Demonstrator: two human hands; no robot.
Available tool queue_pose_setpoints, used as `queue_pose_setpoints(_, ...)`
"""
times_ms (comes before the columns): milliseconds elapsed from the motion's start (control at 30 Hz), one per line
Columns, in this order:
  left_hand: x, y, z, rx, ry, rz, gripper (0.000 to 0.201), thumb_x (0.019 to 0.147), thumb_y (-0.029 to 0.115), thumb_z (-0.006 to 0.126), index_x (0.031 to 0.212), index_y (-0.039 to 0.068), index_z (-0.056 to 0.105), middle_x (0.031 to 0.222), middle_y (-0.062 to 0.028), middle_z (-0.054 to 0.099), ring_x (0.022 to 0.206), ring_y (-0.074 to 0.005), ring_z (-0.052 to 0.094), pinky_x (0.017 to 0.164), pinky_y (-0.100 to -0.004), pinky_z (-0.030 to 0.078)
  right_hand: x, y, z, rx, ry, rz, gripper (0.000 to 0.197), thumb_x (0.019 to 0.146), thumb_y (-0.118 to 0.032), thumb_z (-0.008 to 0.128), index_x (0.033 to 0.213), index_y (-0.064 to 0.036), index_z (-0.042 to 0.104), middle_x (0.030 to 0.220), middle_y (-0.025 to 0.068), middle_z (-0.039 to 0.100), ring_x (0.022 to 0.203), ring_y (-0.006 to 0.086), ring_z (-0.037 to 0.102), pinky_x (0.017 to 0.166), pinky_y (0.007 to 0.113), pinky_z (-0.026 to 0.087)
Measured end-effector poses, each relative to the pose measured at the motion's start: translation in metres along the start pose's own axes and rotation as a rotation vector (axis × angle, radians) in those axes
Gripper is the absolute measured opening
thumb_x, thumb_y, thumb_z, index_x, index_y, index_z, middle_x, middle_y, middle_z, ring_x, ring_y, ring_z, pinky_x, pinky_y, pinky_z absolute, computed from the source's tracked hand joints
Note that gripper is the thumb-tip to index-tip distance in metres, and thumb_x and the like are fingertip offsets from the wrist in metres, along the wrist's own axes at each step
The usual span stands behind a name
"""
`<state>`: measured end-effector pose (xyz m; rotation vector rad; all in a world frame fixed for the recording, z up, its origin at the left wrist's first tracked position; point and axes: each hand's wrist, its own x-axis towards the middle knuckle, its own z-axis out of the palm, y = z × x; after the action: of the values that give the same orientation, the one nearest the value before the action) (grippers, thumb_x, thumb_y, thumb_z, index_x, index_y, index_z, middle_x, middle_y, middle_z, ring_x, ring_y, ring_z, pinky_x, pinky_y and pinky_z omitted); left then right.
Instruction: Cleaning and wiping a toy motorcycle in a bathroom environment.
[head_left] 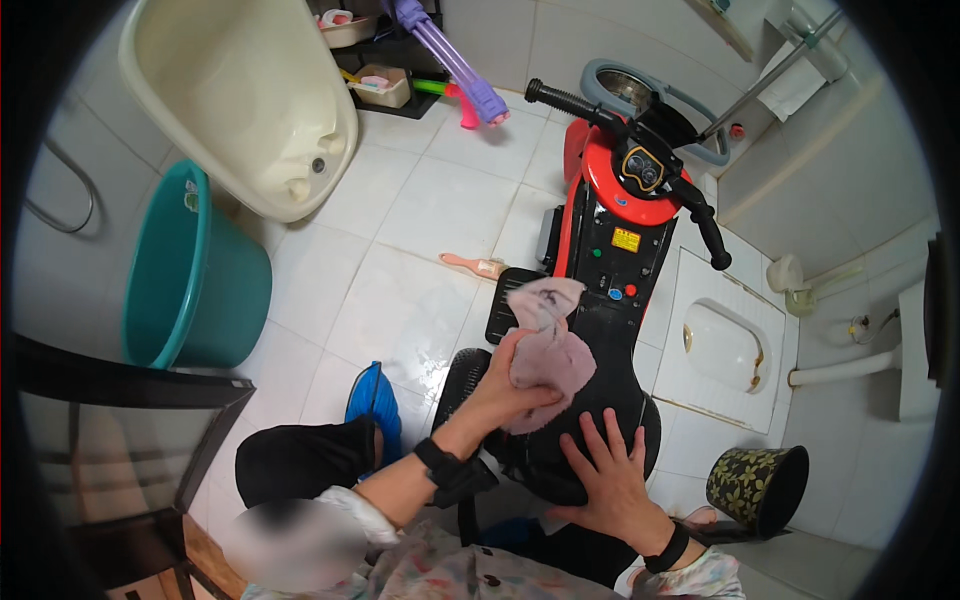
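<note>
My left hand (508, 388) is closed round a crumpled pink cloth (560, 365) with dark smudges at its upper end. It is held over the rear left of a red and black ride-on toy motorcycle (612, 300), whose handlebars point away from me. My right hand (612, 475) lies with spread fingers on the black seat (640, 425). Left of the motorcycle's body is a black footrest (515, 300). Beside that, a brush with an orange handle (465, 263) lies on the floor.
A teal bucket (225, 290) and a cream baby bathtub (240, 100) stand at the left. To the right are a squat toilet (725, 345) and a black floral bin (745, 480). A purple toy (455, 60) is at the back. The white tile floor (395, 300) has wet patches.
</note>
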<state>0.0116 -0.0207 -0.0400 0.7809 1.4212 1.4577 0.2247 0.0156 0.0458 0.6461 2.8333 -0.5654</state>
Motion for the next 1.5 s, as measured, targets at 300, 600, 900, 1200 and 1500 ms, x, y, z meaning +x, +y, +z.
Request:
queue_pose_setpoints(300, 0.078, -0.009, -0.019, -0.33, -0.053, -0.18, 0.041, 0.075, 0.008, 0.064, 0.114, 0.0, 0.054, 0.104, -0.0082, 0.06, 0.095, -0.0168, 0.059, 0.082, -0.028, 0.049, 0.002, 0.001, 0.015, -0.037, 0.11, -0.06, 0.086, 0.05, -0.046, 0.08, 0.128, -0.0228, 0.052, 0.143, 0.0136, 0.033, 0.135, 0.0406, 0.021, 0.092, 0.075, 0.022)
queue_pose_setpoints(600, -0.009, 0.015, -0.068, -0.092, -0.02, -0.209, 0.043, 0.072, 0.003, 0.069, 0.112, -0.003, 0.056, 0.102, -0.0102, 0.065, 0.094, -0.0171, 0.062, 0.083, -0.0279, 0.05, 0.002, 0.01, 0.022, -0.026, 0.185, -0.051, 0.083, 0.05, -0.044, 0.08, 0.126, -0.0223, 0.055, 0.143, 0.0132, 0.035, 0.135, 0.0405, 0.023, 0.093, 0.073, 0.023)
queue_pose_setpoints(900, -0.056, -0.021, -0.053, 1.088, 0.181, -0.109, 0.074, 0.055, 0.035, 0.082, 0.118, 0.012, 0.05, 0.106, -0.0202, 0.059, 0.103, -0.0369, 0.057, 0.087, -0.0392, 0.047, -0.005, 0.011, 0.022, 0.0, 0.217, -0.067, 0.079, 0.051, -0.04, 0.081, 0.124, -0.022, 0.055, 0.141, 0.0111, 0.038, 0.134, 0.0395, 0.026, 0.095, 0.072, 0.023)
queue_pose_setpoints(1200, 0.027, -0.035, -0.093, 1.014, 0.461, -0.43, 0.072, 0.057, 0.051, 0.076, 0.108, 0.005, 0.054, 0.096, -0.0209, 0.066, 0.093, -0.0357, 0.064, 0.081, -0.0407, 0.05, -0.008, 0.008, 0.022, 0.008, 0.243, -0.018, 0.076, 0.052, -0.04, 0.081, 0.122, -0.0224, 0.057, 0.139, 0.0084, 0.042, 0.132, 0.0373, 0.03, 0.098, 0.067, 0.024)
queue_pose_setpoints(1500, 0.156, -0.067, -0.096, 0.918, -0.009, 0.182, 0.071, 0.061, 0.034, 0.08, 0.121, 0.009, 0.052, 0.128, -0.0191, 0.049, 0.118, -0.0348, 0.047, 0.099, -0.0393, 0.04, 0.002, -0.052, 0.005, -0.043, 0.065, 0.312, 0.081, 0.048, -0.037, 0.082, 0.121, -0.0124, 0.055, 0.136, 0.0243, 0.038, 0.129, 0.046, 0.03, 0.097, 0.065, 0.028)
